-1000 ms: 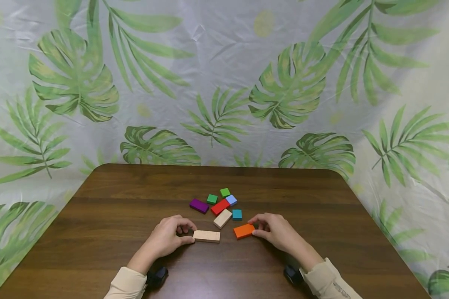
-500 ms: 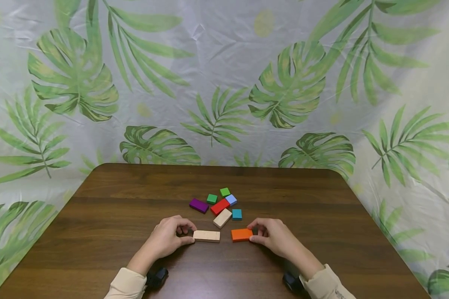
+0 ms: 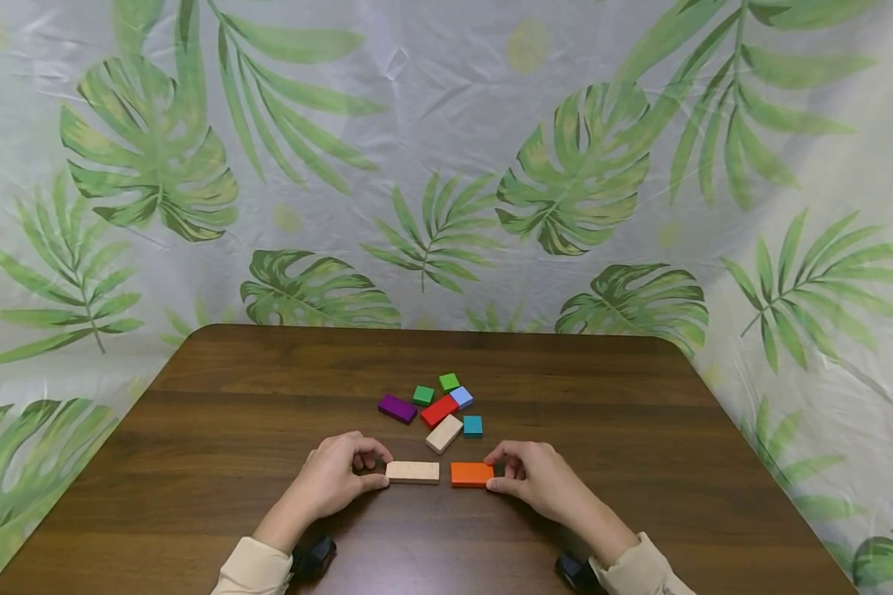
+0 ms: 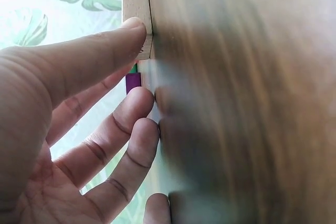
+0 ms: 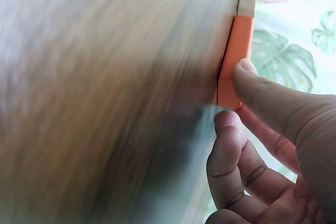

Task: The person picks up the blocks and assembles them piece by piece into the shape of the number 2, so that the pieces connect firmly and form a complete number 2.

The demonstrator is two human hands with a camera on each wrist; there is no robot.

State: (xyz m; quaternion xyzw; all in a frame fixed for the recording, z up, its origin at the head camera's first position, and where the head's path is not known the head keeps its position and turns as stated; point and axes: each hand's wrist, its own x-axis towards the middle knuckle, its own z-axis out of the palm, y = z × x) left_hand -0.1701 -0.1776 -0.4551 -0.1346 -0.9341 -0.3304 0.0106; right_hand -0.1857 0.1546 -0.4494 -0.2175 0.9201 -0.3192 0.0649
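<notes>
A long pale wooden block (image 3: pixel 413 473) lies flat on the table, its left end pinched between thumb and forefinger of my left hand (image 3: pixel 339 469). To its right, in line with it and a small gap apart, lies an orange block (image 3: pixel 470 474). My right hand (image 3: pixel 530 473) pinches the right end of that orange block. The left wrist view shows the thumb pressed to the near face of the pale wooden block (image 4: pixel 137 3), with the other fingers loosely bent. In the right wrist view the thumb sits on the side of the orange block (image 5: pixel 239 45).
Beyond the hands lies a loose cluster: a second pale block (image 3: pixel 444 434), a red block (image 3: pixel 439 411), a purple block (image 3: pixel 398 409), a teal block (image 3: pixel 472 426), a light blue block (image 3: pixel 461 397) and two green blocks. The brown table (image 3: pixel 268 372) ends at a leaf-patterned cloth.
My right hand has moved left and nearer to me, and the orange block has turned from slanted to straight, closer to the pale wooden block. The left hand has stayed almost still.
</notes>
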